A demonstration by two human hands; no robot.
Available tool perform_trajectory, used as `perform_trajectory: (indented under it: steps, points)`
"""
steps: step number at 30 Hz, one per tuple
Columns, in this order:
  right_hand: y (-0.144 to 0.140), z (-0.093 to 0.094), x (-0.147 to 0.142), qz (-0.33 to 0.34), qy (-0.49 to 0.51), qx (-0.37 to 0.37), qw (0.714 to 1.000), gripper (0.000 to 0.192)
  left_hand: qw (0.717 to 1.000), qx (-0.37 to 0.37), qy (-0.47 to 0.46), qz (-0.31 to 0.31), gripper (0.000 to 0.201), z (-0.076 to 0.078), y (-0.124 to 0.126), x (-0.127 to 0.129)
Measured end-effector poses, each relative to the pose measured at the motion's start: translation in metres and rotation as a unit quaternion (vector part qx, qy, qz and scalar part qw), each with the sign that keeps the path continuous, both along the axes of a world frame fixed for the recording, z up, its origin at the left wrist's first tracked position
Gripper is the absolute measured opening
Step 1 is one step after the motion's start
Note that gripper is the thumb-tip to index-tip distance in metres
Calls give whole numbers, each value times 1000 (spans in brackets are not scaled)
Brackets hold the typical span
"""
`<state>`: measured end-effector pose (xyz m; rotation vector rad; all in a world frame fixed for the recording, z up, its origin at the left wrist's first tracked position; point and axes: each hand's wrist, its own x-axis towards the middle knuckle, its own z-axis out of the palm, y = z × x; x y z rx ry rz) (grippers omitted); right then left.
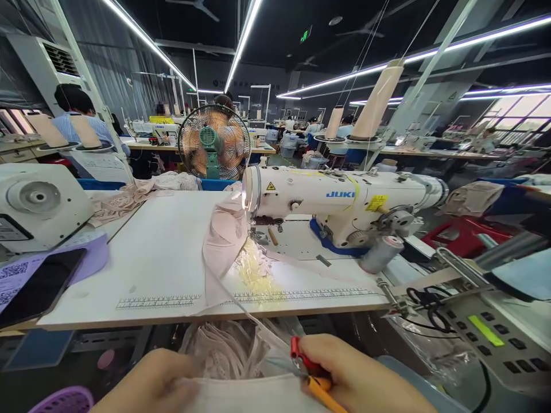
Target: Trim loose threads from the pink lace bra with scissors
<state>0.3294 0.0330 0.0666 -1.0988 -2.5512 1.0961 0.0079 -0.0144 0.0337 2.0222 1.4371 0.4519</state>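
My right hand (357,376) grips a small thread snipper (303,364) with a red and orange handle, its blades at a thin pale strap (235,301) that runs up to the table. My left hand (152,383) pinches the pale pink fabric piece (253,396) low in front of me. More pink fabric (224,238) hangs from the needle area of the white JUKI sewing machine (340,198) and trails over the white table (163,252). A lit patch of lace (253,269) lies by the presser foot.
A dark phone (41,289) lies on purple paper at left beside another machine (38,203). A fan (214,141) stands behind the table. Thread cones (379,97) rise at right. A control panel (491,335) and scissors (426,301) sit at right. Other workers sit far back.
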Motion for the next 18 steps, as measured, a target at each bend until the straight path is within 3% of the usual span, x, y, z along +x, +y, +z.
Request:
perform_trajectory:
  steps: [2,5,8,10,12,15,18]
  points:
    - [7,-6,-1,-14,-15,10,1000,20,996,-8,87,5,28,-4,8,4]
    - [10,-9,-3,-21,-29,6,999,19,982,67,175,17,27,-18,12,18]
    - [6,-5,-9,1,-12,-4,1000,18,984,162,59,-42,22,-35,12,44]
    - [3,1,-16,23,3,-8,1000,19,975,191,-38,-106,18,-44,11,66]
    - [0,7,-21,41,20,-10,999,21,970,191,-66,-134,16,-50,11,88]
    - [-1,10,-21,43,43,5,998,23,972,196,-74,-108,15,-50,11,108]
    - [4,5,-15,16,62,20,998,20,959,244,-117,-86,17,-44,9,110]
